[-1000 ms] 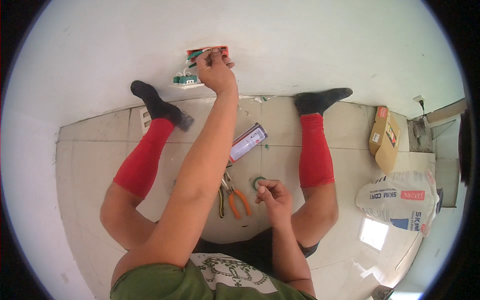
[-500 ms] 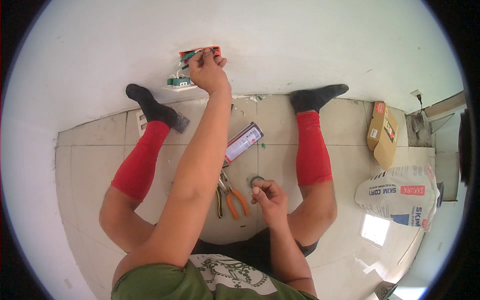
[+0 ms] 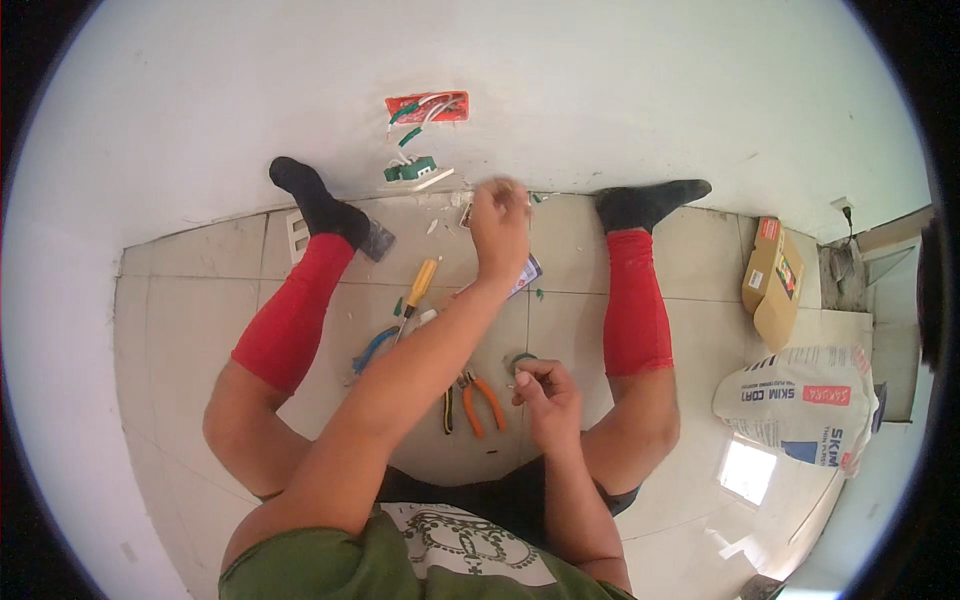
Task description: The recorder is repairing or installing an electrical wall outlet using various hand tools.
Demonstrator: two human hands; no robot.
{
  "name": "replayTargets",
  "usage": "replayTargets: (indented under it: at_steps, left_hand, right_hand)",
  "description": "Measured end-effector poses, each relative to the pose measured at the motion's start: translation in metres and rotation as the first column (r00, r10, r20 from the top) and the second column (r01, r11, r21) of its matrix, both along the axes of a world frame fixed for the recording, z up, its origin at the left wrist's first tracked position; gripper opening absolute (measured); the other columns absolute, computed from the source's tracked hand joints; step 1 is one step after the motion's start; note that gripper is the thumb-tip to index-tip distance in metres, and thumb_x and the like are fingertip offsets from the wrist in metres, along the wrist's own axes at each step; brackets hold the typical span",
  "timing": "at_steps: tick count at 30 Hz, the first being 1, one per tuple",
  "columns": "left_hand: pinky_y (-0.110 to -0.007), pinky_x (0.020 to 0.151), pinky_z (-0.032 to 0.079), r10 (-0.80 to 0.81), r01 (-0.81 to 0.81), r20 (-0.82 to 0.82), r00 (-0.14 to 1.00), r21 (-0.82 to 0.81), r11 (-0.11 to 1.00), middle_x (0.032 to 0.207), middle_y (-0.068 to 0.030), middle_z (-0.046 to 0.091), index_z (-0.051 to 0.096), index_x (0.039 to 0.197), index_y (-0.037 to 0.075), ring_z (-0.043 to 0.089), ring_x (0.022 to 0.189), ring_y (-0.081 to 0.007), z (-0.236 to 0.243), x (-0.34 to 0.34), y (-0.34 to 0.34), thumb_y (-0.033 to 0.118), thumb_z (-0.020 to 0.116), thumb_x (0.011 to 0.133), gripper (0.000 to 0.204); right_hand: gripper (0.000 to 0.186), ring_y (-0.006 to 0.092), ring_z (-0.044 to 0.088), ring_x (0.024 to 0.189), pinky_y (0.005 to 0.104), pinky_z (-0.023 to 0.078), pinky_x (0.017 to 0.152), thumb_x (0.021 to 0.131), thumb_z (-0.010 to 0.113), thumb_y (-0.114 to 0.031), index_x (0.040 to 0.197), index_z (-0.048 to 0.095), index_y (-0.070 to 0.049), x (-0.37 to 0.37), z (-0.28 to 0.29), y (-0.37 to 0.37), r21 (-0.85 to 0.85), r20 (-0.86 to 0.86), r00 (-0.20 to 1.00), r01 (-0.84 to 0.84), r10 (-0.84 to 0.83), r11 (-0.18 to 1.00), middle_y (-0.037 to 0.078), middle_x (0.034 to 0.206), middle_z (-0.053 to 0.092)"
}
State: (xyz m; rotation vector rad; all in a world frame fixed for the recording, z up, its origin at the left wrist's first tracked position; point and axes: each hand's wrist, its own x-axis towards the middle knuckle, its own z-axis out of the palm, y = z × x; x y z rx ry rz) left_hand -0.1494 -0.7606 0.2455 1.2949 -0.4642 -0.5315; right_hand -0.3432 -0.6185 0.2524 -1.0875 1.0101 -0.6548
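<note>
My left hand [image 3: 499, 225] is raised in front of the wall's foot, its fingers smeared by motion, so what they hold cannot be told. My right hand [image 3: 549, 402] stays low near my right thigh, thumb and fingers pinched together; a small pale tip shows there, too small to name. A green ring-shaped roll [image 3: 516, 358] is just beyond these fingers; whether it is held is unclear. In the wall sits an orange recessed box [image 3: 440, 104] with wires wrapped in green tape [image 3: 409, 136]. Below it a green socket unit [image 3: 410, 171] on a white plate hangs from white wires.
Between my legs lie orange-handled pliers [image 3: 486, 408], a yellow-black handle [image 3: 448, 411], a yellow screwdriver [image 3: 422, 280] and a partly hidden can [image 3: 528, 273]. A white faceplate [image 3: 297, 235] is by my left foot. At right are a cardboard box [image 3: 773, 285] and a white bag [image 3: 790, 400].
My left hand has come away from the orange box, moving down and right. The taped wires and the screwdriver are now uncovered. My right hand keeps its pinch.
</note>
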Motion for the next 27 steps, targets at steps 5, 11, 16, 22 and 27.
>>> replayTargets:
  at_steps: [5,11,16,22,27]
  left_hand:
    - [-0.030,0.070,0.052,-0.328,0.293,0.188,0.926,0.190,0.937,0.089,-0.0056,0.067,0.065,0.101,0.002,0.063,0.077,-0.0131,-0.019,-0.037,0.091,0.017,0.068,0.096,0.016]
    - [-0.030,0.075,0.053,-0.633,0.614,0.083,0.770,0.176,0.770,0.096,-0.0055,0.067,0.068,0.107,-0.001,0.064,0.085,-0.0120,-0.006,-0.051,0.133,0.017,0.071,0.096,0.021]
    - [-0.030,0.075,0.053,-0.703,0.674,0.190,0.685,0.200,0.711,0.095,-0.0055,0.065,0.069,0.104,0.001,0.064,0.084,-0.0136,0.004,-0.043,0.132,0.021,0.070,0.096,0.021]
    - [-0.029,0.074,0.052,-0.762,0.751,0.052,0.646,0.139,0.646,0.094,-0.0042,0.063,0.069,0.100,0.003,0.062,0.083,-0.0120,0.003,-0.047,0.136,0.024,0.071,0.097,0.021]
    - [-0.030,0.071,0.053,-0.804,0.803,-0.066,0.591,0.142,0.579,0.094,-0.0041,0.064,0.068,0.103,0.002,0.063,0.081,-0.0108,0.006,-0.046,0.133,0.023,0.072,0.096,0.023]
  right_hand:
    - [0.027,0.0144,0.063,0.076,0.0308,0.054,0.069,0.100,0.066,-0.021,0.116,0.062,0.000,0.003,0.002,-0.009,0.066,0.070,0.972,0.219,-0.223,0.974,0.006,0.090,0.064]
    - [0.025,0.0146,0.063,0.075,0.0297,0.053,0.067,0.101,0.064,-0.020,0.118,0.060,-0.002,-0.002,-0.011,-0.018,0.079,0.120,0.962,0.239,-0.247,0.968,0.006,0.091,0.065]
    - [0.015,0.0156,0.063,0.075,0.0297,0.051,0.064,0.104,0.058,-0.017,0.108,0.061,-0.003,0.003,-0.007,-0.018,0.207,0.216,0.912,0.305,-0.348,0.929,0.008,0.090,0.067]
    - [0.014,0.0164,0.063,0.072,0.0320,0.053,0.063,0.103,0.059,-0.018,0.098,0.060,-0.006,-0.008,-0.019,-0.019,0.245,0.369,0.874,0.236,-0.316,0.940,0.006,0.083,0.065]
    - [0.013,0.0159,0.062,0.070,0.0314,0.053,0.063,0.103,0.054,-0.018,0.098,0.059,-0.006,-0.008,-0.019,-0.018,0.267,0.340,0.868,0.279,-0.362,0.922,0.006,0.083,0.064]
